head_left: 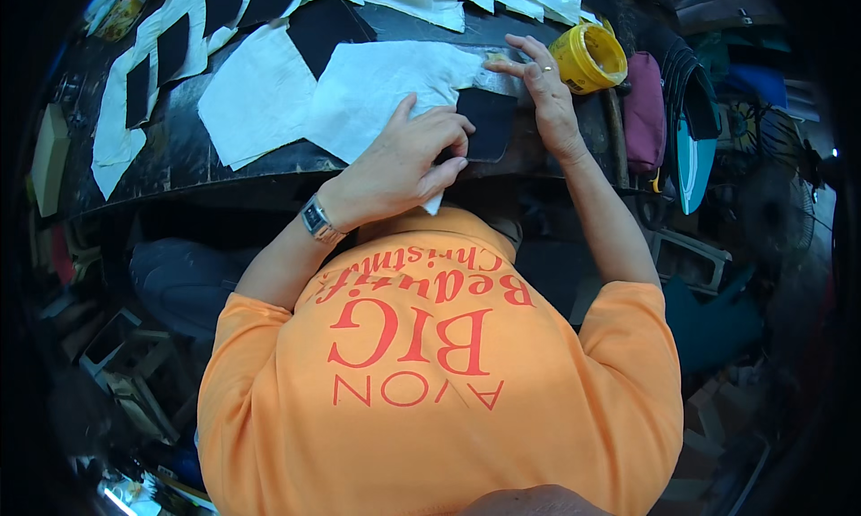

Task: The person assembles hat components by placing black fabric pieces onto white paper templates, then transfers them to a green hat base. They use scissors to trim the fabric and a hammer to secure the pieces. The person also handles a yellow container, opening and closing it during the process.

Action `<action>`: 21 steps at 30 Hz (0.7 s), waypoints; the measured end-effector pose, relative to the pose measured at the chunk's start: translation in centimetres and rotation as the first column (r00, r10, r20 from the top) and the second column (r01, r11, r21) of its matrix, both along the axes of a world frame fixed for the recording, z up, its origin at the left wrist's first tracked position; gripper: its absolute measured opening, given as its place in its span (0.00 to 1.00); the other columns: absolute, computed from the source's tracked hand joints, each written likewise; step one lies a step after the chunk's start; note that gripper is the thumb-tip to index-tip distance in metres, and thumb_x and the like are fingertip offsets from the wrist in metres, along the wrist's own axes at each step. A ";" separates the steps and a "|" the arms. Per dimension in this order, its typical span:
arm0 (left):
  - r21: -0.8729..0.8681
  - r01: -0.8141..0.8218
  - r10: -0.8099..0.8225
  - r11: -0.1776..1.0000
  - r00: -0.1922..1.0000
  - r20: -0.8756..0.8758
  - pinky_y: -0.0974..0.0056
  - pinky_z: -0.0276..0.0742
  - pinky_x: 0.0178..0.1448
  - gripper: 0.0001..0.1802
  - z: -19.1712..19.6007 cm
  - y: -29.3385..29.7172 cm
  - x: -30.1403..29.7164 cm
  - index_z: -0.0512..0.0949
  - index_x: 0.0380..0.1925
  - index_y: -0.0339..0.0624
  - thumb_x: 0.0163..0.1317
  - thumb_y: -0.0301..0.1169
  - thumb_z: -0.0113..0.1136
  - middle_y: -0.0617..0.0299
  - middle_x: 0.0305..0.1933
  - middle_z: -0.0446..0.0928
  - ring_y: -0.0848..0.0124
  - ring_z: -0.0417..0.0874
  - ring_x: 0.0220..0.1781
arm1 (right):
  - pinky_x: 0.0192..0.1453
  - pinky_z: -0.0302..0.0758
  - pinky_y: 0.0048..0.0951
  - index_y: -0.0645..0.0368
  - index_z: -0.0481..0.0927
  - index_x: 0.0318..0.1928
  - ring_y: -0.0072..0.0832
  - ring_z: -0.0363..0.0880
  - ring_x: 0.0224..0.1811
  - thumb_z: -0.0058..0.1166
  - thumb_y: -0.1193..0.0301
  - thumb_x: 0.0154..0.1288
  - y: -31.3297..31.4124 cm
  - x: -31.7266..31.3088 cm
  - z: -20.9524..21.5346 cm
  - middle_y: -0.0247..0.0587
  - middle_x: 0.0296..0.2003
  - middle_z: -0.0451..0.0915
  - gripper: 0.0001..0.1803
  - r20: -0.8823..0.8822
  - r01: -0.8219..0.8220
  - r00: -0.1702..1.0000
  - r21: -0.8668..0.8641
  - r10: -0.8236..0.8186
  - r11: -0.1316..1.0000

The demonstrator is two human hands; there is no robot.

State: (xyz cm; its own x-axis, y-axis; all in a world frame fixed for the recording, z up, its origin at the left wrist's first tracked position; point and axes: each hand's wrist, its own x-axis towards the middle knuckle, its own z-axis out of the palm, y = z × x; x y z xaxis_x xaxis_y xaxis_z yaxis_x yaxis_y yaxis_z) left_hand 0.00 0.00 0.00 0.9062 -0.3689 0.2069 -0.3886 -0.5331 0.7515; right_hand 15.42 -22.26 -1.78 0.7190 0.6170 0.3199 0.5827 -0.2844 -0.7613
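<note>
My left hand (408, 161) lies palm down on a white sheet (377, 85), its fingers curled over the near edge. A white corner pokes out below the thumb. To its right, a small black piece (489, 126) rests against the sheet on the dark table, close to the fingertips. My right hand (549, 103) is raised beyond the black piece with its fingers apart, wearing a ring. A pale yellowish smear or bit (495, 59) shows by its fingertips; I cannot make out which. Just right of these fingers, a yellow open jar (592, 58) lies tilted toward me.
More white sheets (256, 94) and black pieces (332, 31) spread over the dark tabletop (179, 153) to the left and back. A maroon pouch (644, 112) hangs by the right edge, beside teal and black flat items (698, 148). A fan (776, 193) stands farther right.
</note>
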 end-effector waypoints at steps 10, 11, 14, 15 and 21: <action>0.121 0.248 -0.230 0.961 0.962 -0.149 0.48 0.63 0.74 0.26 2.8 3.9 3.2 0.79 0.50 0.42 0.59 0.47 0.72 0.55 0.55 0.81 0.55 0.80 0.61 | 0.77 0.58 0.38 0.55 0.74 0.69 0.40 0.71 0.69 0.49 0.58 0.79 1.6 -1.5 -0.1 0.41 0.60 0.80 0.25 0.048 0.038 0.997 0.287 -0.054 0.957; 0.093 0.317 -0.298 0.944 0.938 -0.178 0.51 0.66 0.73 0.30 3.1 4.5 4.0 0.80 0.53 0.42 0.57 0.50 0.73 0.55 0.55 0.81 0.55 0.80 0.61 | 0.77 0.59 0.37 0.56 0.70 0.72 0.40 0.72 0.68 0.51 0.59 0.78 1.4 -2.3 0.1 0.41 0.59 0.81 0.28 0.048 0.022 0.998 0.317 -0.040 0.948; 0.083 0.385 -0.371 0.919 0.917 -0.146 0.55 0.70 0.70 0.44 3.4 5.1 5.0 0.77 0.62 0.40 0.48 0.54 0.79 0.52 0.61 0.77 0.52 0.79 0.62 | 0.72 0.66 0.37 0.56 0.65 0.75 0.37 0.75 0.64 0.61 0.63 0.71 0.6 -4.6 0.8 0.46 0.56 0.81 0.36 0.127 -0.071 0.991 0.146 0.052 0.987; 0.072 0.408 -0.397 0.910 0.908 -0.132 0.54 0.71 0.70 0.46 3.5 5.3 5.3 0.76 0.63 0.40 0.47 0.54 0.79 0.52 0.63 0.76 0.52 0.79 0.62 | 0.71 0.67 0.36 0.56 0.65 0.75 0.36 0.76 0.63 0.63 0.65 0.70 0.6 -5.1 0.8 0.47 0.55 0.81 0.36 0.141 -0.083 0.987 0.078 0.071 0.994; -0.063 0.122 -0.133 0.991 0.962 -0.239 0.58 0.75 0.67 0.33 1.5 4.6 6.8 0.77 0.63 0.42 0.60 0.42 0.73 0.52 0.62 0.76 0.54 0.80 0.62 | 0.48 0.77 0.29 0.53 0.61 0.77 0.30 0.75 0.38 0.71 0.68 0.61 0.1 -7.6 1.2 0.40 0.42 0.78 0.47 -0.111 0.192 0.973 -0.091 -0.202 0.977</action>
State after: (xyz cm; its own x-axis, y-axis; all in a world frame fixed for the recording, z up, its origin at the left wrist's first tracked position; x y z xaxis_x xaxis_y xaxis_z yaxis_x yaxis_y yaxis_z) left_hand 6.76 4.57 1.50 0.8774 -0.4797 0.0068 -0.2542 -0.4528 0.8546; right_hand 7.85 -22.18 -0.59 0.8588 0.4793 0.1809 0.4160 -0.4463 -0.7923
